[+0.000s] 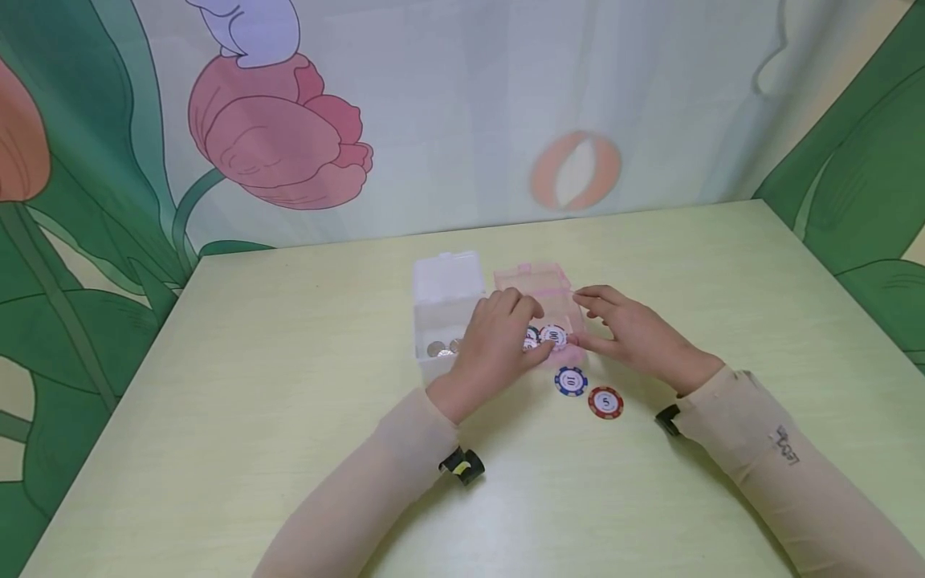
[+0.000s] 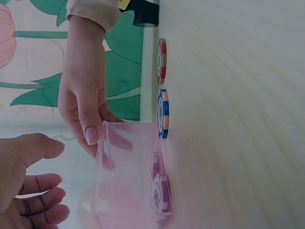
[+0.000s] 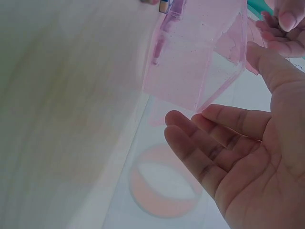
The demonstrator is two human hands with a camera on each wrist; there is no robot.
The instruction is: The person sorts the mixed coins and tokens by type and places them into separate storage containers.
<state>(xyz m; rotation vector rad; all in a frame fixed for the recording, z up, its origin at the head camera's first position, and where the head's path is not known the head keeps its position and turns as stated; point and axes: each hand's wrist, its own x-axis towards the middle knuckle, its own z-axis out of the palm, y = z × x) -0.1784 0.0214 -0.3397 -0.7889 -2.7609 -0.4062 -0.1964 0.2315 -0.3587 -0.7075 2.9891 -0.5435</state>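
Observation:
A see-through pink box [image 1: 543, 279] with a raised lid stands on the table with several poker chips [image 1: 552, 335] inside. My right hand [image 1: 639, 333] holds its right side, thumb at the near corner and fingertips at the far corner; the right wrist view shows this hand [image 3: 248, 148] against the pink wall. Over the box's left part hovers my left hand [image 1: 499, 337], thumb and fingers apart. Nothing shows between the left hand's fingers [image 2: 45, 183] in the left wrist view. A blue chip [image 1: 571, 381] and a red chip [image 1: 605, 402] lie in front of the pink box.
Left of the pink box stands a clear white box [image 1: 448, 277], lid raised, holding several silver coins [image 1: 436, 348]. My left hand partly covers it. A printed curtain [image 1: 448, 144] hangs behind the table's far edge.

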